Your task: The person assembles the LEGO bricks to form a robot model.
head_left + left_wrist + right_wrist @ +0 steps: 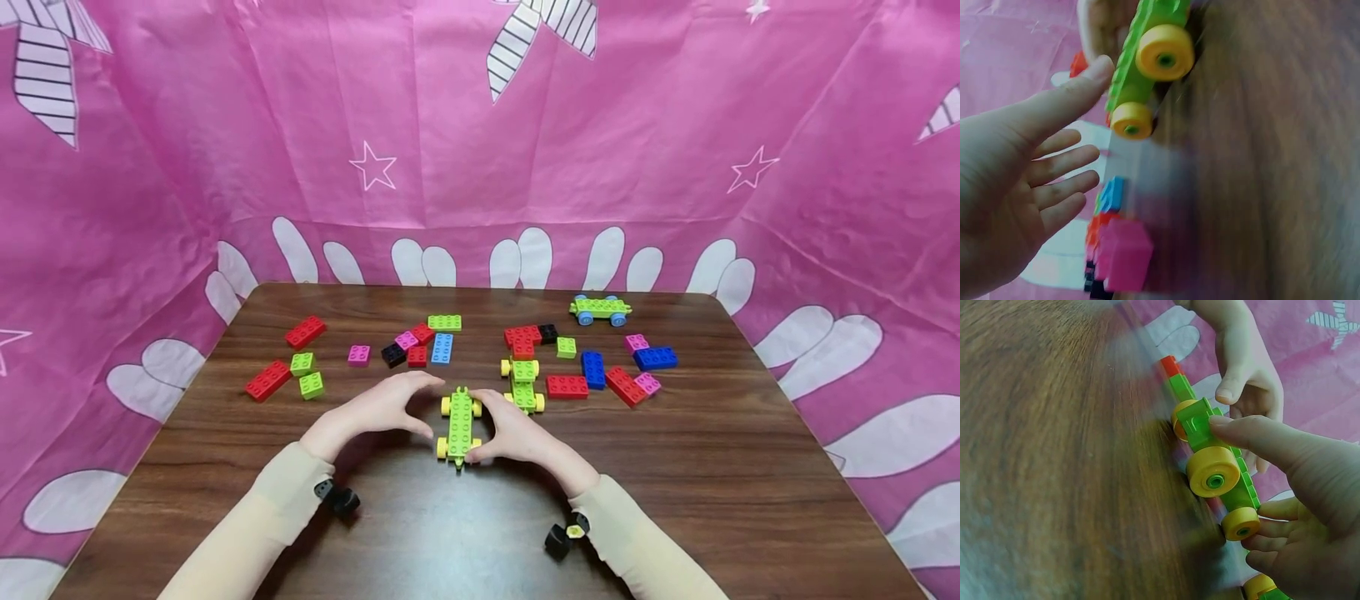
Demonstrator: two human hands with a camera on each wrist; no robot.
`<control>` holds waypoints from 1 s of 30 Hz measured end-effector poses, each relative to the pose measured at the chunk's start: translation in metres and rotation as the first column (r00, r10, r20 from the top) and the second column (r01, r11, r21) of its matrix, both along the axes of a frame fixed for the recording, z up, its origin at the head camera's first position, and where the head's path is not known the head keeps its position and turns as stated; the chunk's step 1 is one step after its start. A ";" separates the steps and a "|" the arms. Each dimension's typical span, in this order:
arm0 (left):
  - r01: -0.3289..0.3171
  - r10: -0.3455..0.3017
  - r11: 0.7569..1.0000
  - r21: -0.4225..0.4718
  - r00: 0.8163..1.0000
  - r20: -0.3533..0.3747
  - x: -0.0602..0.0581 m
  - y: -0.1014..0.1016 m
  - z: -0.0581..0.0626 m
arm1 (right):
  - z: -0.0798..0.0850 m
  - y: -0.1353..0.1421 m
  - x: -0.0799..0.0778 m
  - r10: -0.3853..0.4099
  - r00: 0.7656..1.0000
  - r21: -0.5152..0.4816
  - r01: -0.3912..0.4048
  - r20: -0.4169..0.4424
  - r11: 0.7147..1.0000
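A green toy car base (460,425) with yellow wheels stands lengthwise at the middle of the table, studs up. My right hand (517,433) holds it by its two ends, thumb at the near end and fingers at the far end near a wheel (1240,523). To its left is my left hand (393,406), apart from it, with thumb and fingers spread and nothing between them. Just beyond my right hand stands a second green car base (523,392) with yellow wheels, a green brick and a red brick (522,347) by its far end.
Red bricks (268,380) and small green bricks (311,385) lie at the left. Pink, black, red and light blue bricks (442,348) sit beyond my left hand. Blue bricks (656,358) are at the right. Farther back stands a green car base (600,309) with blue wheels.
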State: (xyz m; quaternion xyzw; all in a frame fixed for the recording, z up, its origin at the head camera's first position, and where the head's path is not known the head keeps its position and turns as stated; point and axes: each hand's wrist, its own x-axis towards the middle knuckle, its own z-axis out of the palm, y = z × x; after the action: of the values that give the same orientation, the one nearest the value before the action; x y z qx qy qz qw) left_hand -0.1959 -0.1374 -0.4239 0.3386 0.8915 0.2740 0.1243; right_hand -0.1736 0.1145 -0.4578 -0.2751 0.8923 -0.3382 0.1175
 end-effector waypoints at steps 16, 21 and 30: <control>-0.171 0.171 0.985 0.004 0.985 0.004 -0.002 -0.044 -0.005 | 0.000 0.001 0.002 0.005 1.000 -0.049 -0.004 0.007 0.999; -0.234 0.233 0.972 0.009 0.972 0.012 -0.002 -0.046 -0.008 | -0.001 0.000 0.001 0.002 1.000 -0.051 -0.001 0.009 0.999; -0.281 0.282 0.959 -0.037 0.959 0.023 -0.008 -0.041 -0.015 | -0.006 0.002 0.000 0.015 0.999 -0.048 -0.018 -0.050 0.999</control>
State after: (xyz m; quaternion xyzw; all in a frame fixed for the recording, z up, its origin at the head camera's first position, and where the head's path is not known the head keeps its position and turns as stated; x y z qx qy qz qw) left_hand -0.2040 -0.1785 -0.4388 0.2022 0.9332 0.2790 0.1021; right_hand -0.1741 0.1168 -0.4635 -0.2936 0.8842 -0.3518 0.0912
